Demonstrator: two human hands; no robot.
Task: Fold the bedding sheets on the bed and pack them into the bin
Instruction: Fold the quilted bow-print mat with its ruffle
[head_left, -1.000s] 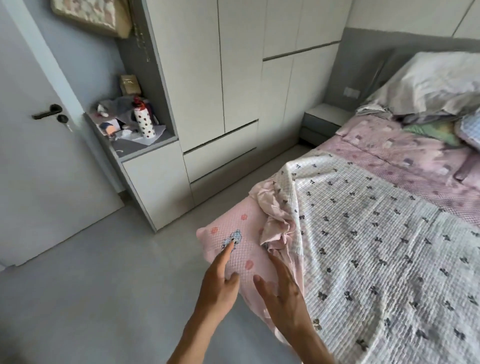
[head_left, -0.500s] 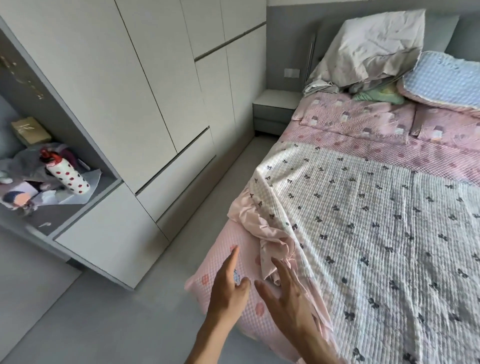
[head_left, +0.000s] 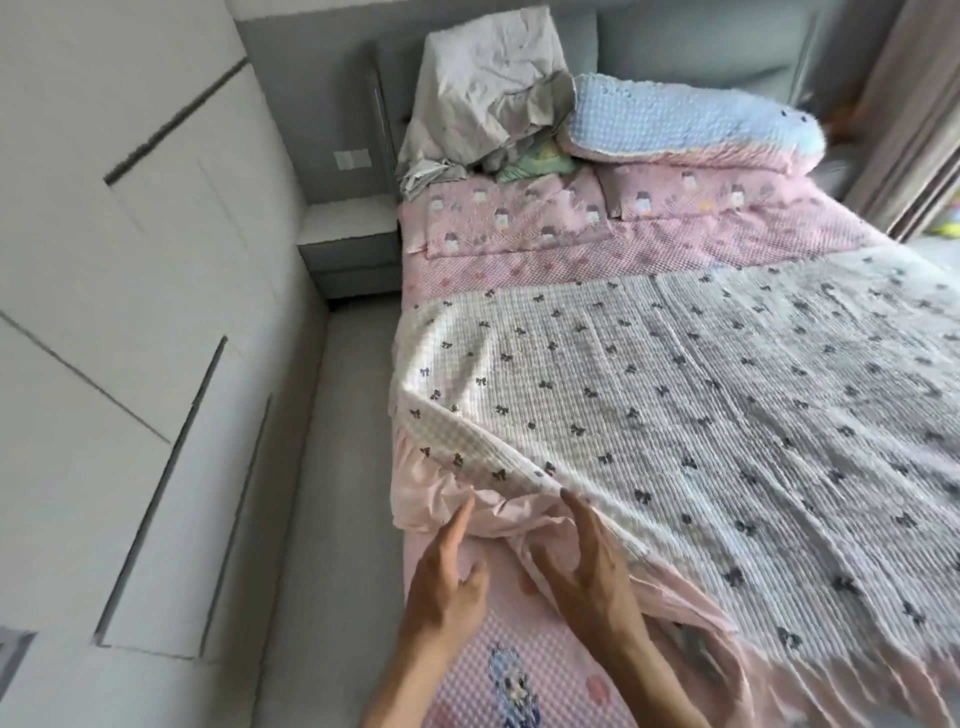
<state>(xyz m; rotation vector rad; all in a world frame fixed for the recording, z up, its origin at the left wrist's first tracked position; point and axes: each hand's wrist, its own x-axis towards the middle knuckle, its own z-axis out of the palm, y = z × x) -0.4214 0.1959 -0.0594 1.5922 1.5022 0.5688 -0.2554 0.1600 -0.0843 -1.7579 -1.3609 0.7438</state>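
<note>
A white quilted sheet (head_left: 701, 405) with small dark bows lies spread over the bed, its pink underside (head_left: 467, 493) bunched at the near left corner. Beneath it is a pink checked bed cover (head_left: 524, 660) with a cartoon figure. My left hand (head_left: 447, 577) hovers with fingers straight just in front of the bunched pink corner, holding nothing. To its right my right hand (head_left: 587, 566) reaches with spread fingers at the same folded edge. Whether either hand touches the cloth is unclear. No bin is in view.
Pillows and crumpled bedding (head_left: 493, 88) pile at the headboard, with a blue and pink roll (head_left: 691, 124) beside them. A grey nightstand (head_left: 348, 249) stands left of the bed. White wardrobe fronts (head_left: 130, 312) line the left wall across a narrow floor strip (head_left: 332, 493). Curtains (head_left: 904, 104) hang far right.
The view has swung right and forward, from the door and shelf to the whole bed. Both hands have come closer to the bunched corner of the sheet.
</note>
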